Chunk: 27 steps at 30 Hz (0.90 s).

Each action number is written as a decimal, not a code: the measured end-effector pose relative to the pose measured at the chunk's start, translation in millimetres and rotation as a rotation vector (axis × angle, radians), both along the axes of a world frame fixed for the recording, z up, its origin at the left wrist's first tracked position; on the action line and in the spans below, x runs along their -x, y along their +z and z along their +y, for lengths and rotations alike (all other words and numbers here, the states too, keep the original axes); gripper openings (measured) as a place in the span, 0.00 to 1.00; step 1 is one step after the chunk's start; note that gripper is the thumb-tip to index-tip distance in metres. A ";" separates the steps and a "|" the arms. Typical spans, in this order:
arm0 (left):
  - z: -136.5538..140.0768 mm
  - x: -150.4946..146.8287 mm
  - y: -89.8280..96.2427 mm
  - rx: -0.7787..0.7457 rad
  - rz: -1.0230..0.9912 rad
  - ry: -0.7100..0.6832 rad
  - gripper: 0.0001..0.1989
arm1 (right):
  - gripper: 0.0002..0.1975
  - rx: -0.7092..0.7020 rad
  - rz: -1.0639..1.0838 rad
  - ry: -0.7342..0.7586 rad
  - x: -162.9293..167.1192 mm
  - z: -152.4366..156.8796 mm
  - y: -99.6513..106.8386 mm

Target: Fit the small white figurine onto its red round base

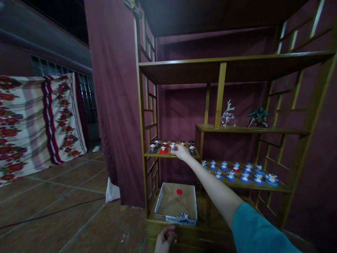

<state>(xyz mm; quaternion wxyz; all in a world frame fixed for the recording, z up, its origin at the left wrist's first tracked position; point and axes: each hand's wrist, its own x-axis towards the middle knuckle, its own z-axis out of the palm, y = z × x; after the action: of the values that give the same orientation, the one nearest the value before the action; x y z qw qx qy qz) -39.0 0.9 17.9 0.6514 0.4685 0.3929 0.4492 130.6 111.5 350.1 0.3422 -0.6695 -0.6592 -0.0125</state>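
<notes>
My right hand (pixel 181 151) reaches across to the left shelf (pixel 158 155). Its fingers are closed on a small figurine (pixel 173 147) with a dark cap, at the front of the board. Around it stand several similar figurines, among them a red-based one (pixel 163 149) to its left and a dark-based one (pixel 192 149) to its right. Below the box, at the bottom of the view, is my left hand (pixel 166 239). Its fingers are loosely bent and a little apart, with nothing seen in them.
A shallow cardboard box (pixel 161 200) on the lower level holds a red disc (pixel 179 192) and a small figurine (pixel 184 215). Several blue-based figurines (pixel 244 177) line the right shelf. Above them stand a clear deer ornament (pixel 228 114) and a dark green figure (pixel 259 117).
</notes>
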 end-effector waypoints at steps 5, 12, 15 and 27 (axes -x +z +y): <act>-3.3 0.8 3.5 -0.015 0.012 0.011 0.24 | 0.17 0.016 0.024 -0.010 0.8 0.7 -0.6; -9.1 3.5 12.7 -0.069 0.116 0.046 0.25 | 0.21 -0.445 0.122 0.182 10.9 -61.6 -12.4; -9.0 6.4 11.7 -0.116 0.151 0.074 0.24 | 0.20 -0.495 0.212 0.309 11.2 -103.2 -60.8; -1.8 6.7 5.1 -0.063 0.179 0.131 0.22 | 0.10 0.237 0.601 -0.079 -40.0 -82.9 -334.2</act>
<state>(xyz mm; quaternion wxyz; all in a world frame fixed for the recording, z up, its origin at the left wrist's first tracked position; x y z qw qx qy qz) -45.7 -1.0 23.1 0.5681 0.5004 0.4647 0.4593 170.7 28.6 15.9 0.4406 -0.7034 -0.4990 0.2493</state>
